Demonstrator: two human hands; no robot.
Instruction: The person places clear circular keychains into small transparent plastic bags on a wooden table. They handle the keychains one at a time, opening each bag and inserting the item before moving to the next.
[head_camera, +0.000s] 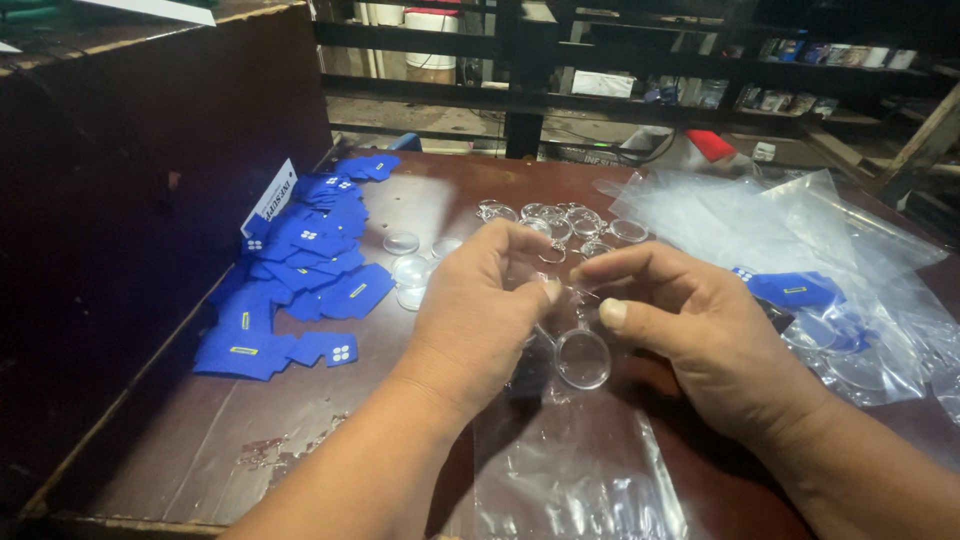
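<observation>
Two hands: left hand (475, 320) and right hand (700, 335) meet over the middle of the dark wooden bench (200, 440), fingertips pinched together on a small metal ring (578, 292).
Item held: round clear plastic keychain disc (583, 358) hangs just below the ring, above a clear plastic bag (570, 480) at the near edge.
Handling: likely light, stiff and slick; judged best taken by its rim or the ring, since the faces could smudge or scratch.
Left edge: heap of blue paper inserts (300, 280).
Far edge: loose clear discs with rings (560, 220).
Right edge: crumpled clear plastic bags (800, 260) with more blue pieces inside.
</observation>
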